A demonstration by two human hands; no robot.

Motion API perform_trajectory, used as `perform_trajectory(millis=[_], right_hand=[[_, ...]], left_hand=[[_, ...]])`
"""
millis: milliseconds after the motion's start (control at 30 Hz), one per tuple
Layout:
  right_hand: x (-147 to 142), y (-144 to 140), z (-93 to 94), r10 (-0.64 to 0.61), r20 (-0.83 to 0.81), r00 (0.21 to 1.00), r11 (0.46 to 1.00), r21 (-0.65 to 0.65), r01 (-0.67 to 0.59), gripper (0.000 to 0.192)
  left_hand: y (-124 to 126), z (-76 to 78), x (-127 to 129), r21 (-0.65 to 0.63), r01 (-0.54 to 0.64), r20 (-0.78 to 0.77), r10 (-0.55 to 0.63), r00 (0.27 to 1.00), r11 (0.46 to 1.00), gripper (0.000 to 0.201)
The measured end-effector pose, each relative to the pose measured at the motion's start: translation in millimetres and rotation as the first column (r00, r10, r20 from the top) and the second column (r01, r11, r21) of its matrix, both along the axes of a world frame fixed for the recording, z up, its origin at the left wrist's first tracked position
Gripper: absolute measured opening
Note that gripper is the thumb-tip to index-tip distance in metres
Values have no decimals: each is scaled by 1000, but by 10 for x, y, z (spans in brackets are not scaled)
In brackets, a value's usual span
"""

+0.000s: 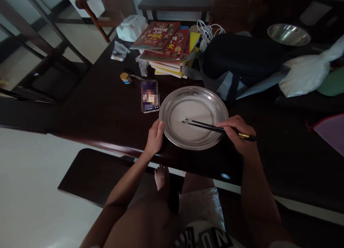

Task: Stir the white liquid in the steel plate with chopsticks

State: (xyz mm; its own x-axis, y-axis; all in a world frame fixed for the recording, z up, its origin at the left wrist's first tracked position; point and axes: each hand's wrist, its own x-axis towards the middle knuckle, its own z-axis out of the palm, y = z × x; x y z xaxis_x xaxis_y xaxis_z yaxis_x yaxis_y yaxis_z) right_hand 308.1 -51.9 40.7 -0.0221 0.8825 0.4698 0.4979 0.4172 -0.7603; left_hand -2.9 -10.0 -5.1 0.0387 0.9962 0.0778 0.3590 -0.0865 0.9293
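A round steel plate (215,104) with a thin whitish liquid in it sits on the dark wooden table (102,111) in front of me. My left hand (155,137) grips the plate's left rim. My right hand (238,135) holds a pair of black chopsticks (204,125) by their gold-banded end, and their tips rest in the liquid near the plate's middle.
A phone (149,96) lies left of the plate, with a small gold-lidded jar (125,77) beyond it. Stacked books (166,43), a dark bag (242,58), a white plastic bag (303,74) and a steel bowl (288,34) crowd the far side. A bench (99,172) stands under the table's near edge.
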Motion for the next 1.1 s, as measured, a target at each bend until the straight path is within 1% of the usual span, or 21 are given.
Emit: perform_trajectory(millis=[67, 133, 167, 233, 300, 333, 400, 500, 567, 667, 700, 733, 833, 867, 933, 1000, 1033, 1100], right_hand=[[5, 3, -3, -48, -27, 998, 998, 28, 49, 17], [13, 3, -16, -93, -106, 990, 993, 60, 100, 18], [15, 2, -23, -95, -133, 987, 993, 63, 104, 19], [15, 2, -28, -57, -115, 992, 997, 41, 63, 19], [12, 3, -24, -11, -43, 999, 1000, 5, 11, 18], [11, 5, -22, -5, -15, 1000, 1000, 1, 5, 18], [12, 6, -21, -37, -18, 999, 999, 22, 38, 18], [13, 2, -22, -103, -106, 989, 992, 62, 110, 19], [9, 0, -15, -76, -109, 991, 995, 48, 82, 19], [4, 6, 0, 17, -22, 1000, 1000, 16, -16, 18], [5, 9, 1, 20, -7, 1000, 1000, 19, -20, 18], [7, 11, 0, 1, -13, 1000, 1000, 27, -1, 18], [13, 9, -16, -101, -107, 989, 993, 50, 107, 19], [12, 7, -20, -111, -128, 986, 992, 43, 117, 19], [8, 5, -20, -67, -113, 991, 997, 26, 70, 20], [4, 7, -15, -1, -47, 999, 1000, 11, 2, 19], [4, 9, -14, 14, -21, 1000, 1000, 13, -13, 19], [9, 10, -18, -15, -28, 1000, 999, 31, 15, 19]], left_hand=[[-2, 4, 1, -2, 2, -2, -2, 1000, 1000, 71], [-2, 5, -2, -9, 4, -5, -4, 1000, 1000, 73], [-2, 3, -4, -13, 5, -6, -5, 1000, 1000, 72], [1, -1, -5, -13, 5, -7, -5, 1000, 1000, 71], [2, -6, -4, -9, 3, -4, -3, 1000, 1000, 70], [3, -7, -4, -7, 1, -2, -1, 1000, 1000, 70], [2, -8, -5, -5, -5, 2, 5, 1000, 1000, 70], [2, -3, -9, -3, -2, 0, 2, 1000, 1000, 69], [3, 1, -8, -1, 6, -2, -6, 1000, 1000, 69], [5, 2, -2, 2, 12, -3, -12, 1000, 1000, 69], [5, 1, -1, 2, 10, -3, -10, 1000, 1000, 70], [5, -2, -2, -1, 7, -5, -7, 1000, 1000, 71], [4, -4, -6, -13, 0, -11, 0, 1000, 1000, 73], [4, -3, -7, -15, 1, -9, -2, 1000, 1000, 73], [4, 3, -4, -9, 3, -3, -3, 1000, 1000, 71], [5, 7, 3, -1, 2, 1, -2, 1000, 1000, 72], [7, 6, 4, 1, 1, 1, -1, 1000, 1000, 72], [10, 2, 2, 3, 2, 1, -2, 1000, 1000, 72]])
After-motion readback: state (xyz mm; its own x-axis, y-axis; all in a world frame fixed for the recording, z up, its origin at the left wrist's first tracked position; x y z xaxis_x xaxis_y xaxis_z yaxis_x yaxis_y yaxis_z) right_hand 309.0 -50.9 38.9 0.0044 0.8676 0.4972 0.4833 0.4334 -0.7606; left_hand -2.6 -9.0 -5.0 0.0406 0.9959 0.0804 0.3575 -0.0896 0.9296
